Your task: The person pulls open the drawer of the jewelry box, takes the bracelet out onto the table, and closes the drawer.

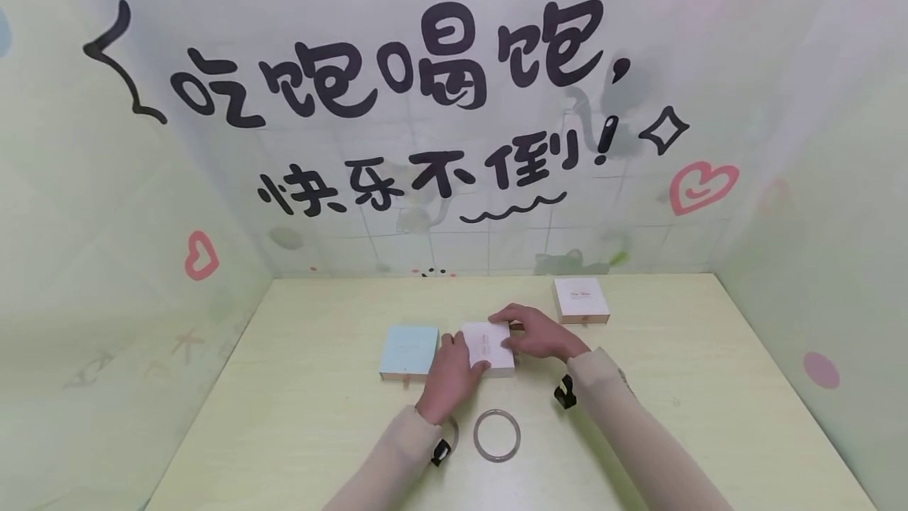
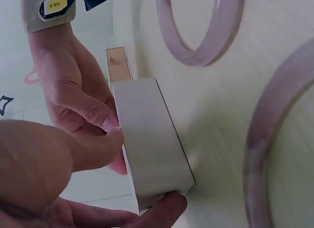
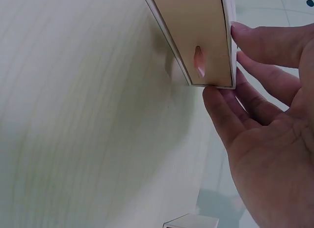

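A small white box [image 1: 488,345] with faint pink lettering on top lies on the table between both hands. Its tan drawer front [image 3: 196,36], with a short ribbon pull tab [image 3: 199,61], faces the right hand. The left hand [image 1: 451,373] grips the box from the left, its thumb on the near top edge and a fingertip low at a corner. From the right, the right hand [image 1: 542,333] holds the box, thumb at the top edge and fingers along the far side. Nearer the person lies a pale lilac bangle [image 1: 518,435]; a second bangle [image 1: 455,436] is partly hidden by the left wrist.
A light blue box [image 1: 410,349] with a tan front stands just left of the left hand. Another white box [image 1: 582,296] sits at the back right, beyond the right hand. Printed sheet walls [image 1: 489,251] enclose the pale wooden table [image 1: 319,416] at the back and sides.
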`<state>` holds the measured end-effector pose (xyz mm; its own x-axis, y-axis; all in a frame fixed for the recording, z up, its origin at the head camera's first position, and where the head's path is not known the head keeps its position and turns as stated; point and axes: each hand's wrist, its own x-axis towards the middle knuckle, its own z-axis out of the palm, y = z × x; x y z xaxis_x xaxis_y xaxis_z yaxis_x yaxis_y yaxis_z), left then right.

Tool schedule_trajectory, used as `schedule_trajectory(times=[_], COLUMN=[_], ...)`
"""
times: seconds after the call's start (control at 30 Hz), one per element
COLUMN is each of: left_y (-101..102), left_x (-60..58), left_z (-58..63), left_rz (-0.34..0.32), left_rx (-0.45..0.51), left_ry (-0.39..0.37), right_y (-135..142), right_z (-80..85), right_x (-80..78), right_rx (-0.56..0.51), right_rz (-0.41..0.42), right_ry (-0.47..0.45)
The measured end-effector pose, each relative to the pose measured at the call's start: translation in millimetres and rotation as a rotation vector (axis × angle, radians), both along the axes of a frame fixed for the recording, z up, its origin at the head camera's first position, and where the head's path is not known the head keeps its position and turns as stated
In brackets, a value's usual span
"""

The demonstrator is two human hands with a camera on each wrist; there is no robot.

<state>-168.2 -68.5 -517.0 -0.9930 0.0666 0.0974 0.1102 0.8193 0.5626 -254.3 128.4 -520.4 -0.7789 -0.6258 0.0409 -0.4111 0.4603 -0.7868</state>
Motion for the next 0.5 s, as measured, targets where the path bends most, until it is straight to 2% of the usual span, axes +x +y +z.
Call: schedule_trajectory(times=[0.27, 0.5], left_y=[2.0, -0.9], left_x=[0.0, -6.3], left_z=[1.3, 3.2], left_rz=[0.015, -0.014], left_rx=[-0.014, -0.001], left_ry=[-0.013, -0.051], right_y=[1.2, 6.5], right_z=[-2.3, -4.5], right_x=[-0.1, 6.1], right_rx=[0.021, -0.04], right_rz=[-0.012, -0.05], right_ry=[-0.035, -0.058])
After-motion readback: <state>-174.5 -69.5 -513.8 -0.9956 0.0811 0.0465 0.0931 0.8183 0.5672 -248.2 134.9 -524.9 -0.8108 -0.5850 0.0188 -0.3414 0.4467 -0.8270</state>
